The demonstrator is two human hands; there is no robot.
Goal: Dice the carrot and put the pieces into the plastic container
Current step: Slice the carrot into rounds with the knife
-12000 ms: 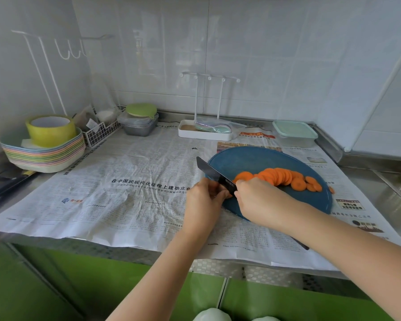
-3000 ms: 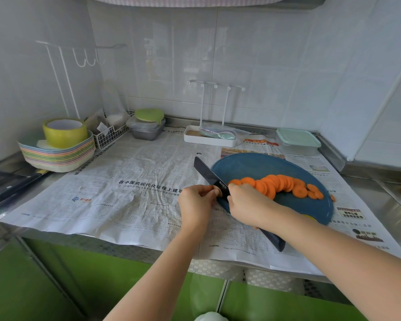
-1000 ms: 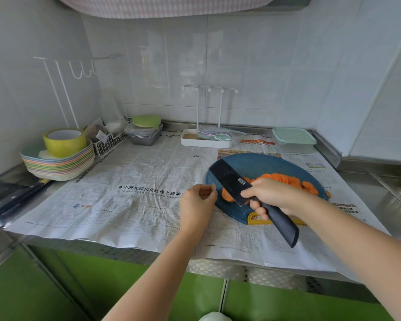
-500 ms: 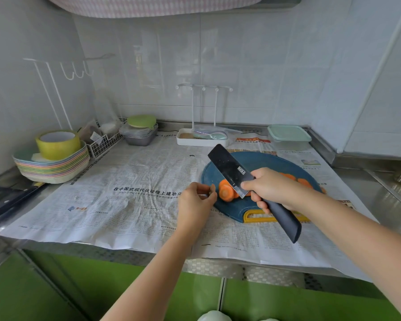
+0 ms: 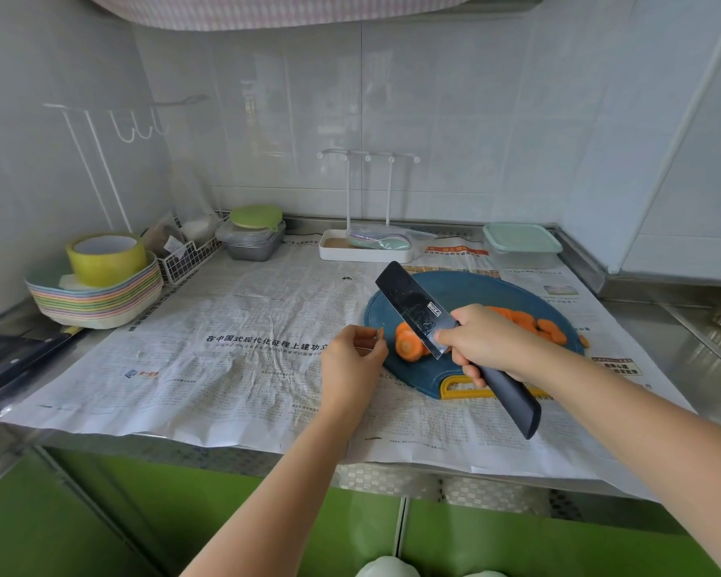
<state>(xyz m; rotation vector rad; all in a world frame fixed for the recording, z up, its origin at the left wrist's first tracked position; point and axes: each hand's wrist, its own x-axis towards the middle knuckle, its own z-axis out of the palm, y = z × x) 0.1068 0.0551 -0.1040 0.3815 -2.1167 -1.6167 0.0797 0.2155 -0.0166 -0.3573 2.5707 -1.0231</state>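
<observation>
Right hand (image 5: 488,339): fingers clenched round the black knife (image 5: 413,306) handle; blade tilted up and left over the cutting board (image 5: 454,285).
Left hand (image 5: 352,364): just beside the board's left edge, fingers curled; I cannot tell whether they pinch anything.
Carrot (image 5: 406,345): sliced rounds on the board, some under the blade, the rest behind the right hand.
Plastic container (image 5: 521,243): lidded, at the tabletop's (image 5: 662,347) back right, apart from the board.
</observation>
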